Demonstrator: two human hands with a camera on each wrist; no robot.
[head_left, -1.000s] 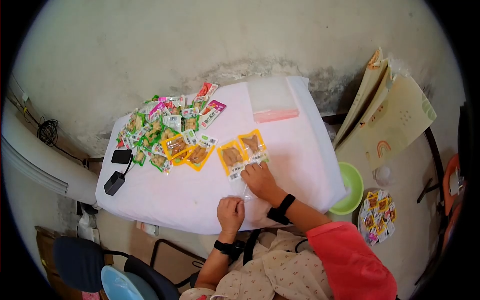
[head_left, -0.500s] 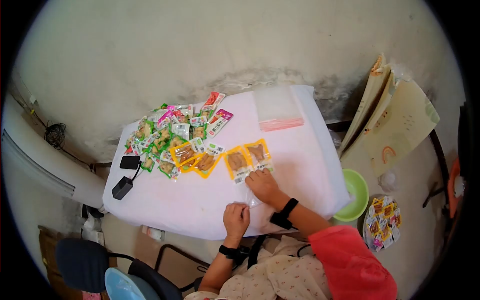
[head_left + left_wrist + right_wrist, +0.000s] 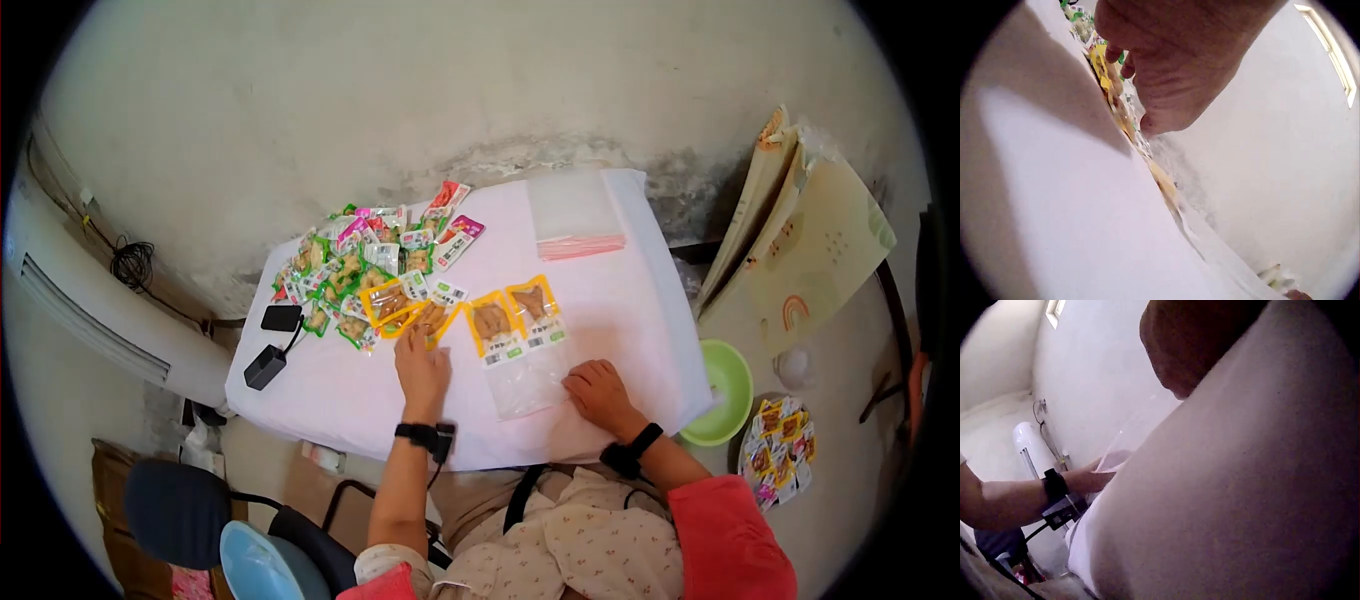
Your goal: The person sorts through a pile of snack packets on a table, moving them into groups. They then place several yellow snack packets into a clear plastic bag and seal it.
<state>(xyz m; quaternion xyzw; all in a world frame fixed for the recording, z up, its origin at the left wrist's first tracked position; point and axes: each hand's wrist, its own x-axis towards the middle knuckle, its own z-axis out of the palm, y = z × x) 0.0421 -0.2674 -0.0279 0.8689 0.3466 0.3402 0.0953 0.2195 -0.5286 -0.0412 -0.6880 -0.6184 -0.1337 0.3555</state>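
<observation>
Left hand [image 3: 422, 352], black band at the wrist, reaches toward 12 o'clock with its fingers close together, the tips resting on a yellow packet [image 3: 412, 322]. In the left wrist view the fingers [image 3: 1113, 50] bend down toward the packets with the thumb apart from them; whether they pinch the packet cannot be told. Right hand [image 3: 598, 390], at 3 o'clock from the left, lies on the cloth-covered bench [image 3: 340, 395] with its fingers loosely curled and relaxed, the fingertips touching the right edge of a clear bag [image 3: 522, 385]. The clear bag lies flat between the two hands, its far end toward 12 o'clock. There a pair of yellow packets [image 3: 497, 330] lies side by side, their near ends overlapping the bag; whether they are inside it cannot be told. At 11 o'clock from the left hand is a pile of snack packets [image 3: 355, 262], green, pink and red. At 9 o'clock, near the bench's left edge, are a black device [image 3: 283, 318] and a black adapter [image 3: 264, 367]. At 12 o'clock from the right hand, at the far edge, is a stack of clear bags [image 3: 577, 212] with a pink strip. Off the bench, a green bowl [image 3: 728, 385] stands at 3 o'clock from the right hand, a heap of small packets [image 3: 775, 440] at 4 o'clock, and a folded mat [image 3: 800, 240] at 2 o'clock.
</observation>
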